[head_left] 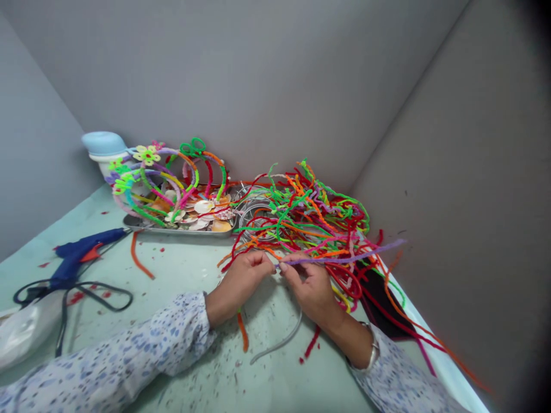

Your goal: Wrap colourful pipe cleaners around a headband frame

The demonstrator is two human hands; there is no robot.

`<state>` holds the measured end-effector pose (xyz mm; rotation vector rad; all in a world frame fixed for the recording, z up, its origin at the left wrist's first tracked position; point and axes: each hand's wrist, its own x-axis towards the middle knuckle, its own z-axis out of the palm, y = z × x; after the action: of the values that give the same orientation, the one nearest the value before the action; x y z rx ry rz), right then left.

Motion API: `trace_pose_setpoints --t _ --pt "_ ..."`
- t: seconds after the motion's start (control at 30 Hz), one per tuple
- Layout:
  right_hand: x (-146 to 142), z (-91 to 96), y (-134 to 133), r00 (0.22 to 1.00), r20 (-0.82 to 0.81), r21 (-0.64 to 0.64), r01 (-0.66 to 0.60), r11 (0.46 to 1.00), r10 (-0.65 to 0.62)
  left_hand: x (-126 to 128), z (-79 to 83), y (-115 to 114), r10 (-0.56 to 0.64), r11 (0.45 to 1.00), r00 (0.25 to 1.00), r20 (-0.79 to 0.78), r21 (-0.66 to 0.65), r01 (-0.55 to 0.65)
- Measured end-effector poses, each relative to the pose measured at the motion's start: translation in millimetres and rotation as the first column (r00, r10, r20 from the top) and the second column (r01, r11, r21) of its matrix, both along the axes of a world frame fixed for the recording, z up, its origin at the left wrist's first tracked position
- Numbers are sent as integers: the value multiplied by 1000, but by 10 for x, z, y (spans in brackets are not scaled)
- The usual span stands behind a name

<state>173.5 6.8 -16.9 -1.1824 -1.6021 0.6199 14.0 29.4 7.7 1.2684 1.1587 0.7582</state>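
A long purple pipe cleaner (344,260) runs from my fingertips out to the right, its far end free over the pile. My left hand (245,284) is closed in a pinch at its near end. Thumb and fingers of my right hand (313,291) pinch the same pipe cleaner, close beside the left fingertips. A thin grey band (282,342) curves out from beneath my right hand and ends above the table; my hands hide where it leads. Just beyond my hands lies a tangled heap of coloured pipe cleaners (297,215).
Shells (204,206) and pipe-cleaner-wrapped headbands (178,166) fill a metal tray (193,232). Behind it stands a blue-lidded white container (103,146). A blue glue gun (81,252) with looped cord and a clear plastic bag (30,330) lie left. Walls rise behind and right.
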Motion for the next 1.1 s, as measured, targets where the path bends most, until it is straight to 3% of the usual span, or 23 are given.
trace_pose_setpoints --t 0.3,0.73,1.1 --pt "-28 48 -24 992 123 105 -17 994 4 13 14 -19 22 998 1000 16 -57 -21" --pt "-99 76 -94 996 87 159 -23 987 9 29 87 -50 55 994 989 135 -102 -42" --pt "-77 68 -112 995 98 161 -36 986 21 26 92 -22 34 982 950 309 -186 26"
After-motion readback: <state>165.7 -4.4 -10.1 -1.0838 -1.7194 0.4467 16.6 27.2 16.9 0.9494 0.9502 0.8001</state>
